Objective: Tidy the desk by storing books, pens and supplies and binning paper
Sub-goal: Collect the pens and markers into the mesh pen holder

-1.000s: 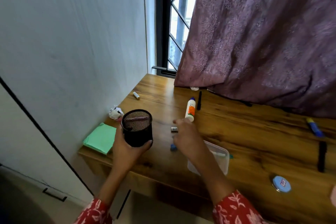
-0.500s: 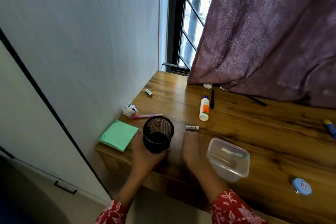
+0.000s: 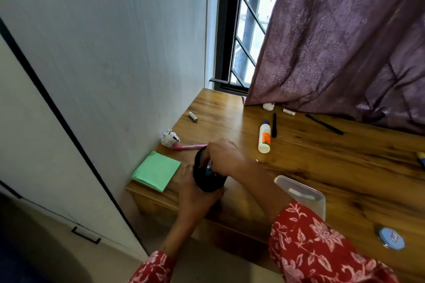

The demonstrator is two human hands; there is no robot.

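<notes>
Green pad: lies flat at the worktop's front-left corner, not yet stored.
Paper ball: crumpled, against the left edge by the wall; still to be binned.
Pink pen: lies just beside the paper ball, its far end hidden behind the cup.
Left hand: grip wrapped round the lower part of the black mesh cup, holding it over the front edge, tilted towards the other hand, likely so small things drop in easily.
Right hand: over the cup's mouth, fingers curled down into it; what the grip pinches, if anything, cannot be told.
Glue bottle: lies mid-worktop with a black pen alongside, both loose.
Clear tub: near the front edge, right of the cup, partly behind the sleeve.
Blue tin: front right, well apart.
</notes>
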